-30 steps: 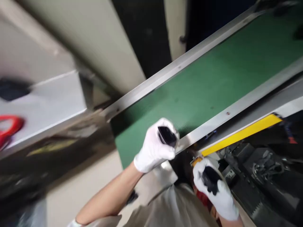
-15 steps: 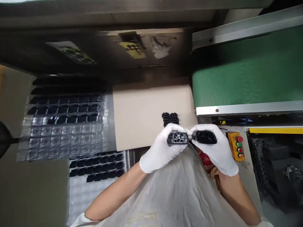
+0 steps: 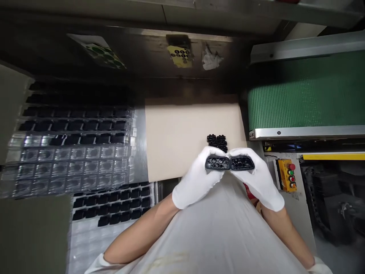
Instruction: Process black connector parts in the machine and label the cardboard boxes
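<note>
Two black parts, left part (image 3: pixel 217 163) and right part (image 3: pixel 242 163), are held end to end just in front of the card (image 3: pixel 182 137), hollow faces up, left hand (image 3: pixel 196 179) and right hand (image 3: pixel 258 179) each clamped on one. Judged mid-check: trays (image 3: pixel 76 152) left of the card part-filled, two parts (image 3: pixel 217 141) on the card. Half a second ago the right part faced sideways; now both align.

White gloves on both hands: left hand (image 3: pixel 196 182), right hand (image 3: pixel 258 180). The two parts (image 3: pixel 229 163) are black, dotted with round holes. Belt (image 3: pixel 308 99) is green, card (image 3: pixel 182 135) plain tan, button box (image 3: pixel 286 180) orange with red and green buttons, trays (image 3: pixel 71 152) clear.
</note>
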`<act>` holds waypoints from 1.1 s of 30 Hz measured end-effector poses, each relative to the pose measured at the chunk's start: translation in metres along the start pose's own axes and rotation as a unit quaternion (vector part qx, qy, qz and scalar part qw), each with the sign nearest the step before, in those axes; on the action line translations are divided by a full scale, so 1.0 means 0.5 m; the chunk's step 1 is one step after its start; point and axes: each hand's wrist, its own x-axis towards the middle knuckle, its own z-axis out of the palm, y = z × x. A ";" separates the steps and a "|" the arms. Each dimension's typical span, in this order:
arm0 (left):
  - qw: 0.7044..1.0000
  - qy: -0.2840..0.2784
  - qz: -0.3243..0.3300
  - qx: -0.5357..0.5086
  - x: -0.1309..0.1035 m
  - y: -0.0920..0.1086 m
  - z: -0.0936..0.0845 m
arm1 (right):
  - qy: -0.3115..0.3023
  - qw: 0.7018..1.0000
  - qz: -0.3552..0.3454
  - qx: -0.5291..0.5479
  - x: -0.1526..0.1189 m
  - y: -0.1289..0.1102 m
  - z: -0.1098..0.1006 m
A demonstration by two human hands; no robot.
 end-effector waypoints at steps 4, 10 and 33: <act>0.992 -0.068 -0.030 -0.105 0.021 -0.003 -0.024 | -0.020 0.991 0.075 0.112 0.016 0.005 0.011; 0.996 0.010 -0.018 -0.092 0.044 -0.007 -0.020 | 0.049 0.992 0.077 0.093 0.033 0.013 0.035; 0.980 0.135 0.090 -0.117 0.070 0.019 0.029 | 0.166 0.978 -0.026 0.126 0.045 -0.015 0.021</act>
